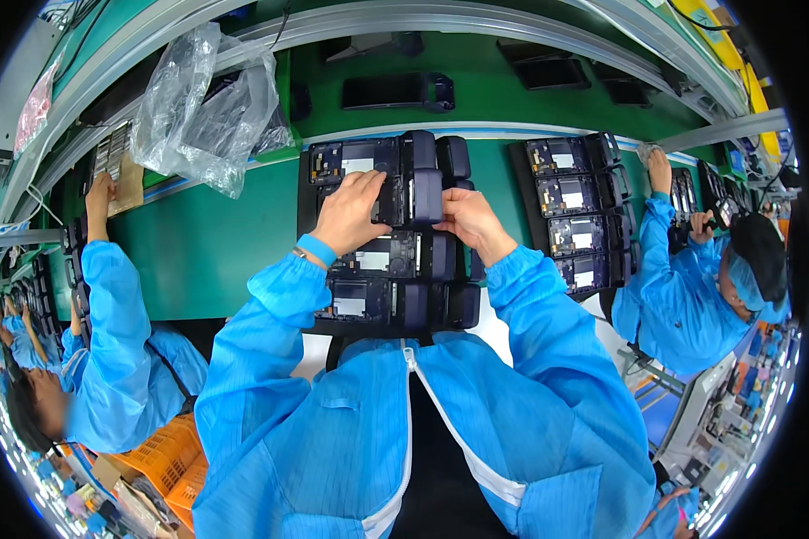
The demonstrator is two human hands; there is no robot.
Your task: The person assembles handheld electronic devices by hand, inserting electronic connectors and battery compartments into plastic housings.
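Several dark handheld-device housings lie in a column in front of me, with inner boards and white rectangles showing. My left hand [355,214] lies across the second housing from the far end [389,199], its thumb and fingers gripping the sides. At the raised dark end of the same housing, my right hand [475,221] closes its thumb and fingertips on the right edge. Any small part between those fingertips is hidden. Nearer to me are another housing [361,261] and the nearest one [349,299]. The farthest housing [328,162] lies beyond my left hand.
A second column of housings [577,236] stands to the right on the green bench [211,242]. Clear plastic bag [208,108] hangs at the far left over a metal rail [377,20]. Dark devices [391,91] lie on the green strip beyond. Co-workers in blue sit on both sides.
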